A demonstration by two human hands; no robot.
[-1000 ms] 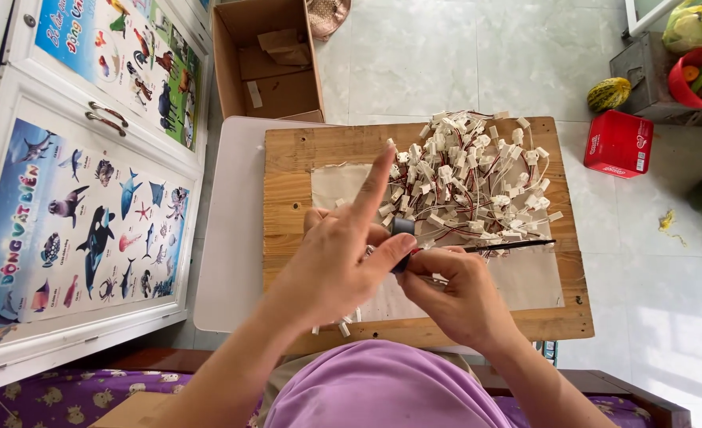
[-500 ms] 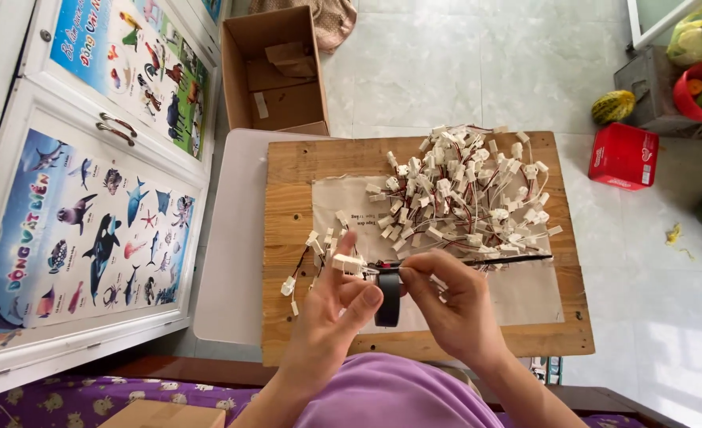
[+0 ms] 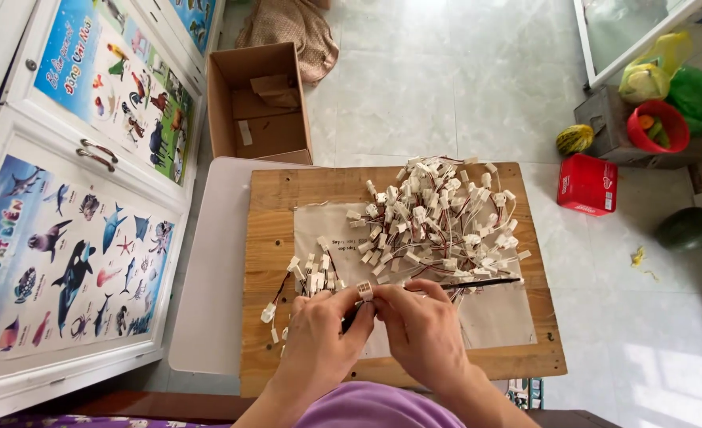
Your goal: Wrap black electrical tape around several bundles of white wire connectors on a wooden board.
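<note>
Hands meet at lower centre of the frame: left hand (image 3: 317, 331) and right hand (image 3: 424, 329) both pinch one small white connector (image 3: 364, 290) between fingertips, so each grip is closed on it, held just above the near edge of the wooden board (image 3: 265, 238). Something dark sits between the palms (can't tell what it is). Step in hand looks like working a single connector pulled from the stock; my read is the next move needs a steady pinch and fine finger alignment, since the part is tiny and its thin wires trail. Big connector pile (image 3: 438, 218) with red and black leads fills the upper right of the board; a smaller batch (image 3: 313, 275) lies just left of the hands. Paper sheet (image 3: 327, 226) covers the board's middle. Board rests on a pale surface (image 3: 212, 301). Packaging: open brown cardboard box (image 3: 257, 103) at upper centre-left on the floor, red rectangular box (image 3: 587, 185) at right, red bowl (image 3: 657, 125) at upper right. Colourful animal posters (image 3: 74, 261) on the white cabinet doors, left edge.
</note>
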